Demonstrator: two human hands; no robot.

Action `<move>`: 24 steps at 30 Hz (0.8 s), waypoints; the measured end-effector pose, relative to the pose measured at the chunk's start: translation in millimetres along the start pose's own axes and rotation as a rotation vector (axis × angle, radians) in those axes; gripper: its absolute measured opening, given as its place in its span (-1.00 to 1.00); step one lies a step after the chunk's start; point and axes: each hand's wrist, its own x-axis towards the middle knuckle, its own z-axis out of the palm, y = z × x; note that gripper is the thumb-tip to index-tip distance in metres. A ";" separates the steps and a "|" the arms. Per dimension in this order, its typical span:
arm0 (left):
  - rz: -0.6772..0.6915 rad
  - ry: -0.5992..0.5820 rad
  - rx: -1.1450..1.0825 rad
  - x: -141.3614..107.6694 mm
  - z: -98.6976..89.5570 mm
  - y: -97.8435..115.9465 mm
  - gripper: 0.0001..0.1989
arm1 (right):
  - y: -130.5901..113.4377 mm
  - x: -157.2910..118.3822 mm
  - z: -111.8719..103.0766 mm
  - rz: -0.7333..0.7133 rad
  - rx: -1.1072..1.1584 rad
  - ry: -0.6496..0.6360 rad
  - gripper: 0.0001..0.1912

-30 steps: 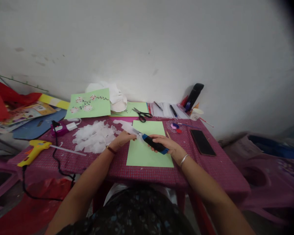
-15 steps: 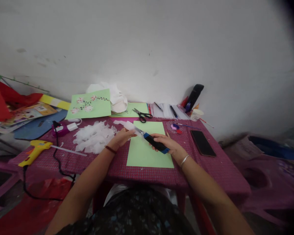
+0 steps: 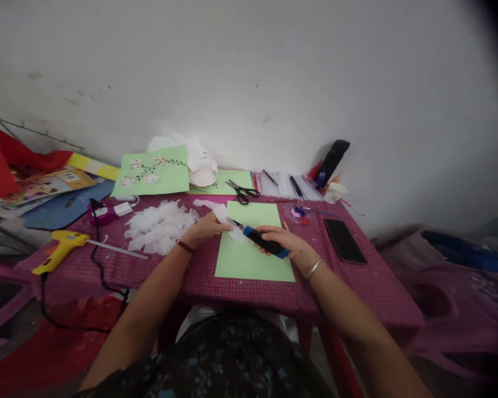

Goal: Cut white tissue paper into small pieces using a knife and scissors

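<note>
My right hand [image 3: 281, 239] is wrapped round a black and blue utility knife [image 3: 268, 243], its blade pointing left. Between the fingers of my left hand [image 3: 209, 228] is a strip of thin white tissue paper [image 3: 213, 207]. The blade tip meets or overlaps the tissue near my left fingertips; exact contact is hard to make out. Beneath both hands lies a light green sheet of paper [image 3: 253, 262]. A heap of torn white tissue pieces [image 3: 161, 225] rests left of my left hand.
Scissors [image 3: 243, 192] lie behind the green sheet. A yellow glue gun [image 3: 62, 249] with a black cord sits at the left edge. On the right is a black phone [image 3: 344, 241]. A green card with flowers [image 3: 151, 172] leans at the back, near pens [image 3: 296, 187] and a white cup [image 3: 335, 191].
The view has shifted slightly. Both hands keep their grips, and the knife and tissue stay close together over the green sheet.
</note>
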 end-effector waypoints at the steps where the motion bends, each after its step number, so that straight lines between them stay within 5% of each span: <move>1: -0.020 -0.005 0.041 -1.4 -3.9 1.3 -0.69 | -0.5 -0.7 -0.1 0.002 -0.001 -0.003 -0.58; 5: -0.032 0.005 0.108 -4.6 -8.7 4.8 -0.75 | -1.9 -2.2 1.4 0.007 -0.009 0.002 -0.58; 20: 0.024 -0.087 -0.140 -4.8 20.2 4.4 -0.56 | 0.8 0.7 3.0 -0.017 0.026 0.003 -0.56; 24: 0.037 0.008 -0.141 0.1 12.7 -4.0 -0.60 | 0.1 -0.8 2.3 -0.032 0.030 0.016 -0.58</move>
